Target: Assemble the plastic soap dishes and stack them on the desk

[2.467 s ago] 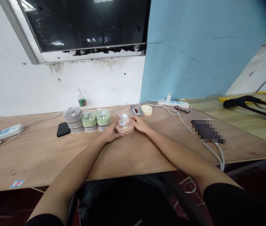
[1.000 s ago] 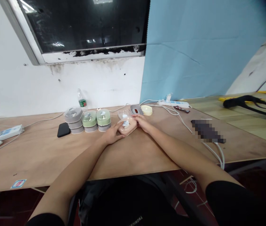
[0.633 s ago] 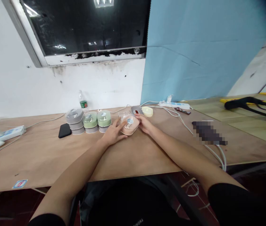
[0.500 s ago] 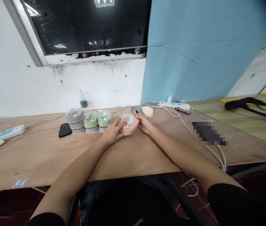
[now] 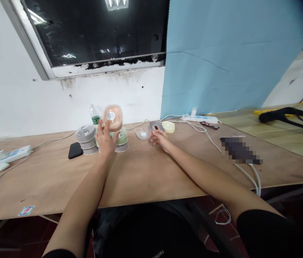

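Note:
My left hand (image 5: 105, 139) holds a round pink container (image 5: 113, 117) up in the air, tilted so its lid faces me, above the stacked green containers (image 5: 121, 139). A grey stack (image 5: 85, 139) stands just to their left. My right hand (image 5: 160, 139) rests on the wooden table (image 5: 140, 175) with its fingers loosely curled, next to a clear lid (image 5: 143, 133). Nothing shows in the right hand.
A black phone (image 5: 75, 150) lies left of the stacks, a water bottle (image 5: 94, 115) behind them. A grey box (image 5: 156, 125) and a yellow lid (image 5: 169, 126) sit at the back. Power strips (image 5: 9, 157) and white cables (image 5: 243, 168) run along both sides.
My left hand has lifted the pink container off the table and carried it left, up over the green stack. My right hand has let go of it and stays by the clear lid.

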The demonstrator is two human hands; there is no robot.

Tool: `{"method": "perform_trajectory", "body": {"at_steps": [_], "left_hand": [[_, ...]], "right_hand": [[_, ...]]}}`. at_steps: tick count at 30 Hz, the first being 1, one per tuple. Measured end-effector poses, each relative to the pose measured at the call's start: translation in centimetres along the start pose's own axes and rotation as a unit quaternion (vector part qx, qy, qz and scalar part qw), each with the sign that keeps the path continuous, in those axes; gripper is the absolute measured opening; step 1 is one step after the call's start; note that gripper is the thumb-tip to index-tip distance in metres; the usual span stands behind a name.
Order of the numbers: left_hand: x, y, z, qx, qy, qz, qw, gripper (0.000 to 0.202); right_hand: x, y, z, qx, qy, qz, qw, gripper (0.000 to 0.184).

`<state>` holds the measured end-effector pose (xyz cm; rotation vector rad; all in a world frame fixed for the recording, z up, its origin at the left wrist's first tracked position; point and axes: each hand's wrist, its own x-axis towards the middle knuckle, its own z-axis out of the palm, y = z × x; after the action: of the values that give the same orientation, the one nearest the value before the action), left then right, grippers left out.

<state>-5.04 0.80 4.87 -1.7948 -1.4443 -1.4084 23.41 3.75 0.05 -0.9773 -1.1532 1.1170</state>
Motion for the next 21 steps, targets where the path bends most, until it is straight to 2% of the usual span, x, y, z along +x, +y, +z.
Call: {"method": "perform_trajectory", "body": {"at_steps": [4, 9, 14, 21], "left_hand": [[0.0, -1.4, -0.5, 0.069, -0.043, -0.058, 0.995, 0.061], [-0.5, -2.0, 0.3, 0.11, -0.098, -0.128, 0.981, 0.068], [-0.7, -2.0, 0.8, 0.125, -0.098, -0.168, 0.973, 0.069], [-1.0, -1.4, 0.8, 0.112, -0.072, -0.177, 0.975, 0.071]], "right_hand": [[0.1, 0.1, -0.2, -0.02, 0.008, -0.003, 1.0, 0.026], [0.0, 0.1, -0.2, -0.033, 0.013, -0.004, 0.999, 0.023], [0.1, 0.2, -0.1, -0.043, 0.01, 0.004, 0.999, 0.021], [0.2, 0.5, -0.2, -0.062, 0.014, 0.006, 0.998, 0.017]]}}
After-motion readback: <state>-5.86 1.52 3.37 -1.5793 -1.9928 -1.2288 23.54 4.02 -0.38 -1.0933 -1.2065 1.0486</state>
